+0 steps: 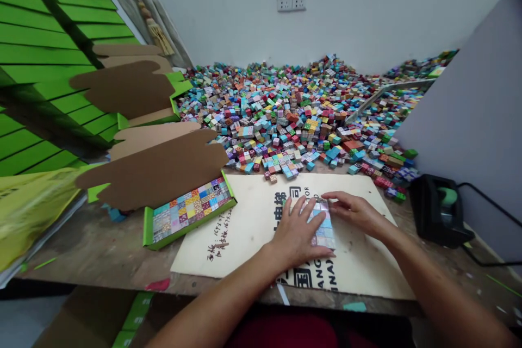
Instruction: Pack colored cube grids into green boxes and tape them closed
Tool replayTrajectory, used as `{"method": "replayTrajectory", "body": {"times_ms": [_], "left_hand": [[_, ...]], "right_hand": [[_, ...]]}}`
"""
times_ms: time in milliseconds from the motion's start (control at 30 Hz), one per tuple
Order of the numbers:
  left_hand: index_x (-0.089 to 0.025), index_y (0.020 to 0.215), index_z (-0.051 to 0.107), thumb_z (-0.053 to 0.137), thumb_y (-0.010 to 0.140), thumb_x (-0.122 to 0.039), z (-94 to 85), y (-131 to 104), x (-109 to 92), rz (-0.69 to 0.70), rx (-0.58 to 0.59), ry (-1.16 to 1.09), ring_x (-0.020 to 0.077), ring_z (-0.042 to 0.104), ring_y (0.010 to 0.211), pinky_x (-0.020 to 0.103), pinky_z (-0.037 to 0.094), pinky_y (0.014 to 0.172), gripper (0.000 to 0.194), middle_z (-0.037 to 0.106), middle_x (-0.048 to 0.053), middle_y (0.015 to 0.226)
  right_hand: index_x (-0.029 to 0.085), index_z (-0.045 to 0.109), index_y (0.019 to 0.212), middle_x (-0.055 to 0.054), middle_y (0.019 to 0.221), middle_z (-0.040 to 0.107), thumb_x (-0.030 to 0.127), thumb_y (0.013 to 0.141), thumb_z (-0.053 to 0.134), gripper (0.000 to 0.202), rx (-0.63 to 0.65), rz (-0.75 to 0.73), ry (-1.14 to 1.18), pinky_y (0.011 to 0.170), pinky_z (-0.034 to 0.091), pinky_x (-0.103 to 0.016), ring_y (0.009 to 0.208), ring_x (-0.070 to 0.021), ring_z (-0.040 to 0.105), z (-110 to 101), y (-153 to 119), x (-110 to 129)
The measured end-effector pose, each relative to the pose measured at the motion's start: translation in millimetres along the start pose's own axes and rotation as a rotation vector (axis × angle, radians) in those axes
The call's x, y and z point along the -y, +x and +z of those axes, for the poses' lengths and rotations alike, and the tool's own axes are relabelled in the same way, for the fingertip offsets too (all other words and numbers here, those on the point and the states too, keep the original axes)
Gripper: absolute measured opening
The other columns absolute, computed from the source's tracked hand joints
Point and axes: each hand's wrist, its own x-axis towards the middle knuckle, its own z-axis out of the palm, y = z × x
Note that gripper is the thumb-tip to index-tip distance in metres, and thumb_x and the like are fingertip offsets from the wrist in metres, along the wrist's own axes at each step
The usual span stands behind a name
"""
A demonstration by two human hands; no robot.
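Note:
On the cream printed board [248, 239] lies a flat block of small pale blue and white patterned cubes [325, 228]. My left hand [297, 228] rests over the block's left part with fingers spread, hiding some of it. My right hand [353, 211] is at the block's upper right edge, its fingers bent toward the cubes; whether a cube is between the fingertips is hidden. To the left, an open green box [191, 217] holds rows of multicoloured cubes, its brown lid raised.
A big heap of colourful cubes [285, 109] spreads along the wall. Another open box [130, 89] stands back left, near stacked green boxes [41, 60]. A yellow bag [36, 206] lies left; a black tape dispenser [438, 212] sits right.

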Motion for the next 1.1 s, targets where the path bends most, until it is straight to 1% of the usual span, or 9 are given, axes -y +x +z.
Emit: {"method": "replayTrajectory", "body": {"times_ms": [167, 300, 433, 533, 633, 833, 933, 1000, 1100], "left_hand": [[-0.028, 0.140, 0.031, 0.054, 0.069, -0.074, -19.2, -13, 22, -0.017, 0.005, -0.089, 0.0351, 0.013, 0.138, 0.058, 0.011, 0.109, 0.088, 0.024, 0.011, 0.150], [-0.027, 0.137, 0.037, 0.063, 0.073, -0.059, -33.8, -46, 43, -0.229, -0.096, -0.186, 0.0324, 0.032, 0.129, 0.050, 0.029, 0.104, 0.076, 0.036, 0.011, 0.143], [-0.023, 0.132, 0.044, 0.065, 0.078, -0.042, -29.5, -65, 38, -0.378, -0.136, -0.486, 0.0227, 0.056, 0.098, 0.037, 0.047, 0.085, 0.062, 0.056, 0.009, 0.118], [-0.021, 0.134, 0.044, 0.060, 0.081, -0.036, -19.7, -64, 30, -0.473, -0.149, -0.707, 0.0169, 0.059, 0.080, 0.030, 0.050, 0.074, 0.057, 0.061, 0.006, 0.102], [-0.021, 0.132, 0.047, 0.057, 0.082, -0.033, -14.8, -63, 32, -0.495, -0.191, -0.760, 0.0160, 0.058, 0.078, 0.029, 0.049, 0.074, 0.052, 0.062, 0.004, 0.096], [-0.021, 0.128, 0.050, 0.054, 0.084, -0.031, -25.4, -88, 58, -0.549, -0.266, -0.607, 0.0179, 0.059, 0.084, 0.030, 0.049, 0.076, 0.046, 0.064, 0.005, 0.102], [-0.020, 0.129, 0.049, 0.051, 0.085, -0.028, -34.4, -104, 61, -0.531, -0.339, -0.291, 0.0246, 0.054, 0.107, 0.040, 0.044, 0.092, 0.045, 0.058, 0.009, 0.121], [-0.021, 0.130, 0.048, 0.051, 0.086, -0.029, -39.7, -109, 57, -0.490, -0.376, -0.066, 0.0283, 0.046, 0.118, 0.046, 0.038, 0.099, 0.045, 0.051, 0.010, 0.131], [-0.023, 0.129, 0.047, 0.052, 0.086, -0.030, -44.5, -103, 46, -0.401, -0.347, 0.077, 0.0289, 0.042, 0.122, 0.048, 0.037, 0.101, 0.044, 0.047, 0.010, 0.135]], "right_hand": [[0.026, 0.057, 0.115, -0.006, 0.115, 0.062, 0.037, 0.080, 0.052, 0.037, -0.082, 0.046, -0.051, 0.079, 0.048, -0.035, 0.085, -0.0192, 0.061, -10, -11, 2], [0.024, 0.053, 0.121, -0.006, 0.101, 0.062, 0.043, 0.080, 0.050, 0.045, -0.082, 0.188, 0.052, 0.064, 0.048, -0.031, 0.066, -0.0154, 0.059, -8, -29, 0], [0.023, 0.043, 0.131, -0.007, 0.105, 0.057, 0.046, 0.082, 0.047, 0.055, -0.018, 0.278, 0.188, 0.062, 0.048, -0.030, 0.063, -0.0135, 0.059, 4, -45, 9], [0.022, 0.032, 0.138, -0.010, 0.119, 0.051, 0.044, 0.082, 0.048, 0.063, 0.002, 0.270, 0.278, 0.075, 0.049, -0.032, 0.073, -0.0146, 0.062, 15, -48, 19], [0.021, 0.028, 0.141, -0.010, 0.119, 0.051, 0.042, 0.082, 0.047, 0.065, 0.011, 0.259, 0.299, 0.076, 0.049, -0.033, 0.074, -0.0148, 0.061, 26, -43, 29], [0.024, 0.032, 0.140, -0.008, 0.123, 0.054, 0.032, 0.083, 0.048, 0.059, 0.069, 0.159, 0.273, 0.079, 0.048, -0.034, 0.083, -0.0167, 0.060, 61, -24, 52], [0.025, 0.033, 0.140, -0.006, 0.111, 0.062, 0.028, 0.082, 0.051, 0.061, 0.172, 0.072, 0.209, 0.077, 0.047, -0.033, 0.081, -0.0169, 0.060, 72, -10, 62], [0.026, 0.045, 0.132, -0.004, 0.100, 0.066, 0.029, 0.081, 0.052, 0.052, 0.208, 0.033, 0.123, 0.074, 0.047, -0.033, 0.079, -0.0176, 0.060, 68, 6, 63], [0.025, 0.061, 0.111, -0.003, 0.088, 0.067, 0.038, 0.083, 0.051, 0.032, 0.010, 0.049, -0.095, 0.068, 0.045, -0.032, 0.075, -0.0191, 0.060, 52, 40, 56]]}}
